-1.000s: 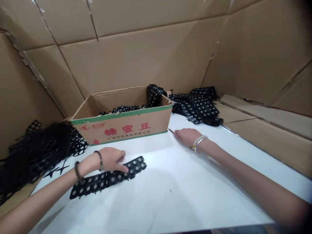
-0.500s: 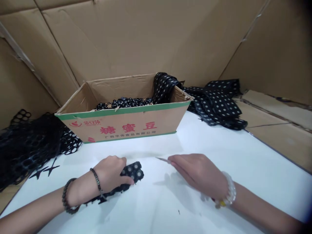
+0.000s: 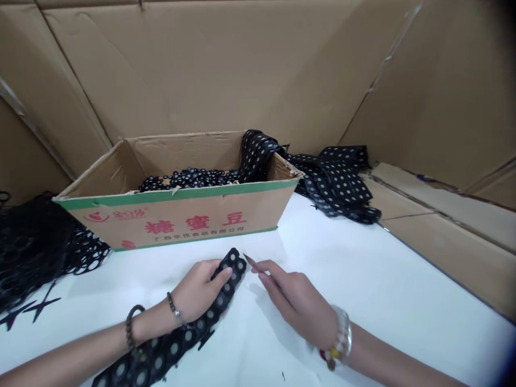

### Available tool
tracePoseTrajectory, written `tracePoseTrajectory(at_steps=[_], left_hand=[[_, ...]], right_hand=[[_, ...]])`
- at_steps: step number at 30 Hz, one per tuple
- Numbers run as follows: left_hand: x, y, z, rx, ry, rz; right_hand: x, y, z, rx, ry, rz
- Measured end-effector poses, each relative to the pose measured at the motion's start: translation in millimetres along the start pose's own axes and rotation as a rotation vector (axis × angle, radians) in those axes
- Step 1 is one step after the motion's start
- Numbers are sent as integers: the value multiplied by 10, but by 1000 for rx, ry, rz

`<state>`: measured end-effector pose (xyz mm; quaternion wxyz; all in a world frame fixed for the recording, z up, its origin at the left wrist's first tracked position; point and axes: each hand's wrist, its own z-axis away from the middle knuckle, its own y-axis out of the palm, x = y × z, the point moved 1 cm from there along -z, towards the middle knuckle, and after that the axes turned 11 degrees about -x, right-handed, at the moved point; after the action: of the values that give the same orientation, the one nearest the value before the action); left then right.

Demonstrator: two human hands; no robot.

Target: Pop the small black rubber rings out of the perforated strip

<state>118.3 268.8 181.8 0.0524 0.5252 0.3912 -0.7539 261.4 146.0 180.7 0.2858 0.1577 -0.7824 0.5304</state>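
Note:
My left hand (image 3: 203, 290) is closed on a black strip dotted with pale round discs (image 3: 187, 337), its thumb lying on top near the far end. The strip runs back under my wrist to the bottom edge of the view. In my right hand (image 3: 292, 298) a thin pointed blade (image 3: 252, 263) is pinched between thumb and fingers. Its tip points up and left, close beside the strip's far end; whether they touch I cannot tell.
A cardboard box (image 3: 193, 215) holds many small black rings (image 3: 193, 177). Dotted black strips (image 3: 334, 180) hang over its right side onto the table (image 3: 342, 279). Black perforated sheets (image 3: 36, 247) and star-shaped scraps (image 3: 42, 303) lie at left. Cardboard walls (image 3: 226, 64) surround the table.
My left hand has lifted and turned the strip, so more of its dotted face shows. My right hand has brought the blade left, up to the strip's end. The view has shifted right.

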Motion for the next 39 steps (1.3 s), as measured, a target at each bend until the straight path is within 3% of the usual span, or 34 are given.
tracePoseTrajectory(at_steps=[3, 9, 17, 24, 31, 39], left_hand=[[21, 14, -22, 25, -82, 64], [10, 9, -46, -49, 13, -65], [-18, 21, -23, -67, 103, -169], [-43, 91, 62, -199, 234, -390], [41, 171, 141, -212, 300, -463], [30, 46, 90, -210, 224, -224]], right_hand=[[-9, 67, -18, 42, -14, 92], [28, 139, -36, 145, -83, 328], [65, 164, -58, 162, -117, 459], [192, 258, -22, 201, -123, 773], [288, 359, -27, 180, -139, 772], [230, 327, -57, 179, 0, 703]])
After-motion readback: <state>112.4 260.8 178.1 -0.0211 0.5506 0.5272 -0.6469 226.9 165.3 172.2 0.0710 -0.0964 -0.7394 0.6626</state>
